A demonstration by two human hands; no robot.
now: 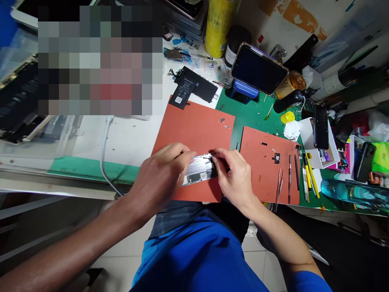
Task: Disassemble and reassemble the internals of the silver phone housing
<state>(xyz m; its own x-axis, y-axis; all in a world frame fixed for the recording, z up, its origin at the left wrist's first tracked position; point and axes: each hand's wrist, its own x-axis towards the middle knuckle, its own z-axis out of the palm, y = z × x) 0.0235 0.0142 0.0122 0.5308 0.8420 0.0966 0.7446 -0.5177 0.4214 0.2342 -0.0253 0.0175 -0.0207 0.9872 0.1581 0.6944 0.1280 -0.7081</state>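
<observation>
An opened phone housing (199, 169), silvery inside with a circuit board along its near side, lies over the front of the orange mat (194, 125). My left hand (165, 174) is closed over its left end, fingers curled, with the fingertips partly hidden. At the right end, my right hand (235, 174) has thumb and forefinger pinched together by a small dark part; what lies between the fingertips is too small to make out. Behind the housing, a black phone battery (183, 92) rests across the mat's back edge, overlapping a dark flat panel (202, 85).
A second orange mat (258, 162) on the right carries tweezers (278, 186), a thin metal tool (289, 178) and small parts. Yellow pens (312, 174) and a blue bottle (352, 194) lie beyond. A phone (259, 69) stands propped behind. A white cable (105, 162) hangs over the left edge.
</observation>
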